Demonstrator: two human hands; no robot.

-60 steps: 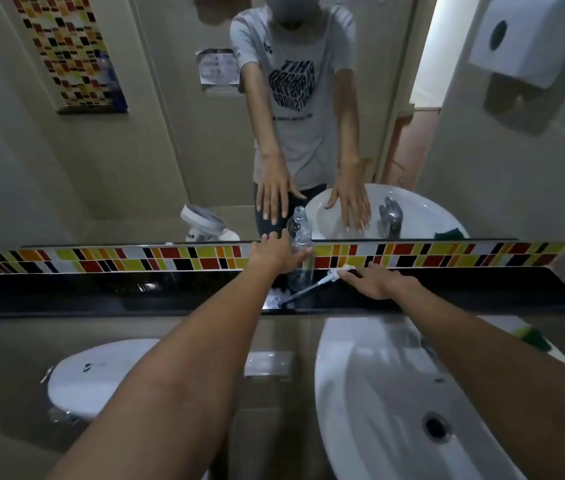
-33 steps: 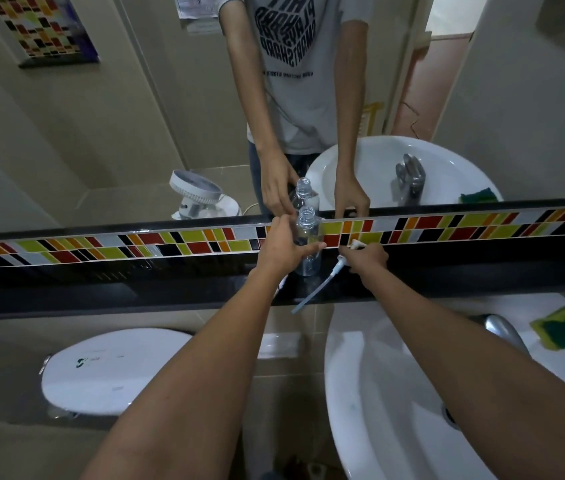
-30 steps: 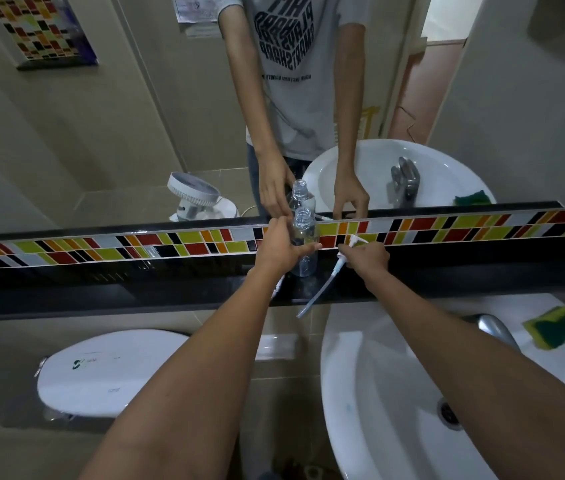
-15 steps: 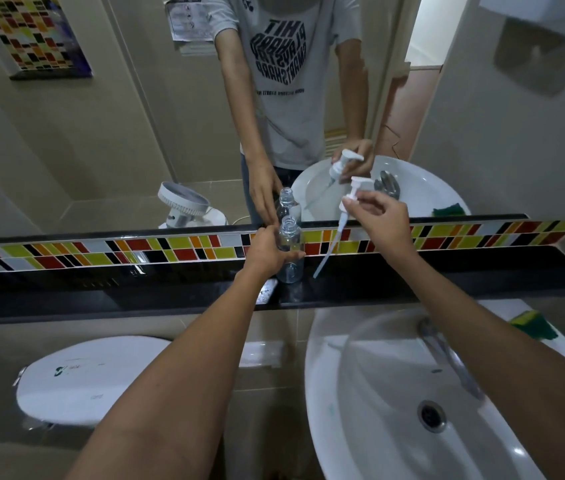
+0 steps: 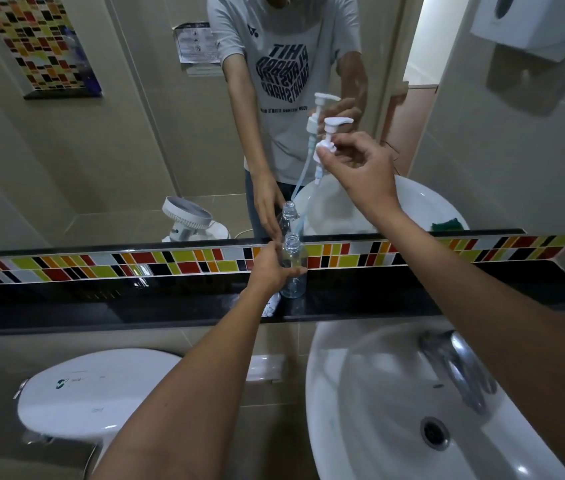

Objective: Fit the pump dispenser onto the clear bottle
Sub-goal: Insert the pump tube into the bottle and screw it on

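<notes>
This is a small washroom, the public or workplace kind rather than a home bathroom. A white basin [image 5: 360,393] with a chrome tap [image 5: 454,368] fills the lower right of the frame, and a white toilet lid [image 5: 94,393] sits at lower left, close beside it. Above both runs a narrow black shelf [image 5: 482,289] backed by a strip of red, yellow, orange and black mosaic tiles [image 5: 170,259], with a wide wall mirror [image 5: 118,150] over that. Beige wall tiles [image 5: 516,168] cover the right side. At upper right hangs a white wall-mounted paper dispenser [image 5: 530,22]. The mirror reflects a posted notice [image 5: 196,43] at top centre and a small white fan [image 5: 187,216].
</notes>
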